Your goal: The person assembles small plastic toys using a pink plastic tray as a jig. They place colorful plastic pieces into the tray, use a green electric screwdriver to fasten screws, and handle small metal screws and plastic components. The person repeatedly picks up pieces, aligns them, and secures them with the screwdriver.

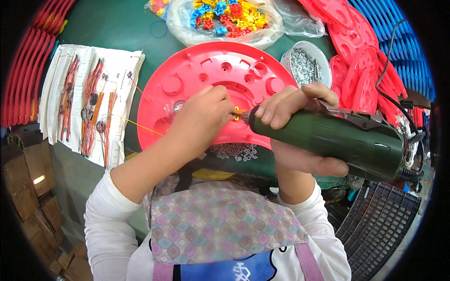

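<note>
A curved red plastic shell [180, 65] with round recesses lies on the table in front of me. My right hand [288, 105] grips a green electric screwdriver [337, 143], held nearly level over the shell's right part. Its tip points left at a small yellow piece [237, 112] near the shell's inner edge. My left hand [204, 112] is closed in a pinch right at that tip; whatever sits between its fingertips is too hidden to name. A yellow wire [140, 125] runs from the left toward the shell, passing behind my left forearm.
Wired parts [96, 100] rest on a paper stack [126, 65] at left. A plastic bag [176, 21] of star-shaped pieces lies behind the shell. Right of it stands a screw bowl [284, 61], beside more red parts [358, 65]. Small translucent rings [234, 151] lie near me.
</note>
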Action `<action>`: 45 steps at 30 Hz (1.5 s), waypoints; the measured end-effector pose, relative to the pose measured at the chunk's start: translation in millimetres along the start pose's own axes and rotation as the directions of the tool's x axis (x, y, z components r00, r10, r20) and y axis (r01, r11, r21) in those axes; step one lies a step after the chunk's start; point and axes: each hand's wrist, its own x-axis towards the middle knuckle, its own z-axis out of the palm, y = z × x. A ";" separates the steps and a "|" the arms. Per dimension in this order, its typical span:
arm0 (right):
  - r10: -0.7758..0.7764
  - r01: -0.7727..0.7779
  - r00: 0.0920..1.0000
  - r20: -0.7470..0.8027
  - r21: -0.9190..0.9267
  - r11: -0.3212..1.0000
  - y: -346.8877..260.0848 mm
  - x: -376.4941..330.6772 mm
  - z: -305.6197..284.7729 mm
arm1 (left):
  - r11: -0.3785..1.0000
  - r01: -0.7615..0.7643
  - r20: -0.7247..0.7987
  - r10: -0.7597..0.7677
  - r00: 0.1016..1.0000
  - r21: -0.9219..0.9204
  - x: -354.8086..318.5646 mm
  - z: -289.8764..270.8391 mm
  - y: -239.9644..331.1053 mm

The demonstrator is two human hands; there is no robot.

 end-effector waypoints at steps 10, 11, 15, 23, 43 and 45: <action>0.081 -0.086 0.994 -0.068 -0.085 0.993 -13.4 -7.1 -15.0 | 1.000 0.018 -0.040 -0.018 0.999 -0.001 11.4 22.4 4.9; 0.116 -0.125 0.989 -0.096 -0.098 0.987 -13.5 -8.3 -13.6 | 1.000 0.018 -0.038 -0.018 0.999 -0.004 9.8 24.6 2.1; 0.208 -0.218 0.973 -0.096 -0.113 0.969 -11.0 -9.3 -11.9 | 0.999 0.018 -0.001 -0.018 1.000 -0.044 10.4 24.1 0.0; 0.167 -0.170 0.985 -0.041 -0.097 0.981 -1.8 -9.6 -15.6 | 0.999 0.010 0.002 -0.010 1.000 -0.036 8.6 24.1 -0.2; -0.029 0.030 0.999 -0.042 0.034 0.999 -17.3 -1.5 -23.4 | 0.990 -0.136 -0.027 0.137 0.990 0.037 12.6 11.5 8.6; -0.029 0.030 0.999 -0.046 0.022 0.999 -16.9 -1.4 -22.1 | 0.987 -0.150 -0.050 0.153 0.987 0.065 13.2 10.8 9.7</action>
